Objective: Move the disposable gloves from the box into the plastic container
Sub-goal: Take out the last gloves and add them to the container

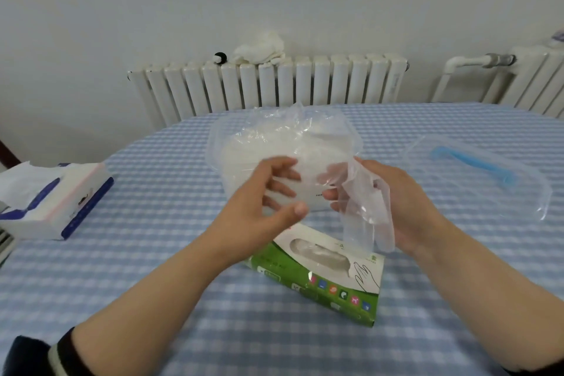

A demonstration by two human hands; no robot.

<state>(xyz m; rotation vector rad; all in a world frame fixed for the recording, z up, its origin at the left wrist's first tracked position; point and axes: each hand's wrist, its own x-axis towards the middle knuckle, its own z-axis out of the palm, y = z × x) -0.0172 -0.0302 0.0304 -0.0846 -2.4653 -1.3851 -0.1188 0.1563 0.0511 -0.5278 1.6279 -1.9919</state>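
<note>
A green and white glove box [323, 278] lies on the table in front of me, its oval opening showing clear gloves inside. Behind it stands a clear plastic container [241, 159] heaped with crumpled gloves [293, 125] that stick up above its rim. My right hand [396, 201] holds a clear disposable glove [366, 210] that hangs down above the box. My left hand [268, 195] hovers just left of that glove in front of the container, fingers spread and relaxed, holding nothing.
The container's clear lid [488, 174] with a blue handle lies at the right. A tissue pack [52, 201] sits at the left edge of the blue checked tablecloth [152, 253]. White radiators [274, 85] stand behind the table.
</note>
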